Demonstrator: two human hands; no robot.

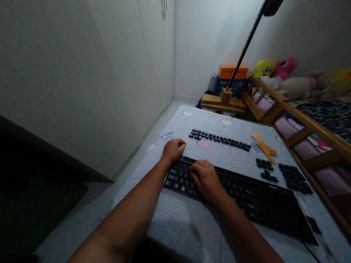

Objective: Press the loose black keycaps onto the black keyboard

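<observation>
A black computer keyboard [246,197] lies at a slant on a quilted, pale cloth. Keycaps show on its left part; its right part looks darker, with small bumps where caps would sit. Just past the keyboard's upper left corner is my left hand [174,150], fingers curled in; whatever they hold, if anything, is hidden. My right hand [205,179] rests over the left half of the keys, fingers bent down and close together, tips at the keys. Beyond the keyboard, loose black keycaps [219,138] are lined up in a long strip.
More loose keycaps form a small group [264,164], a cluster [268,176] and a block [294,178] at right. A yellow-handled tool [265,151] lies on an orange cloth [270,149]. A wooden bed rail [309,124] borders the right; a white cabinet [123,73] stands left.
</observation>
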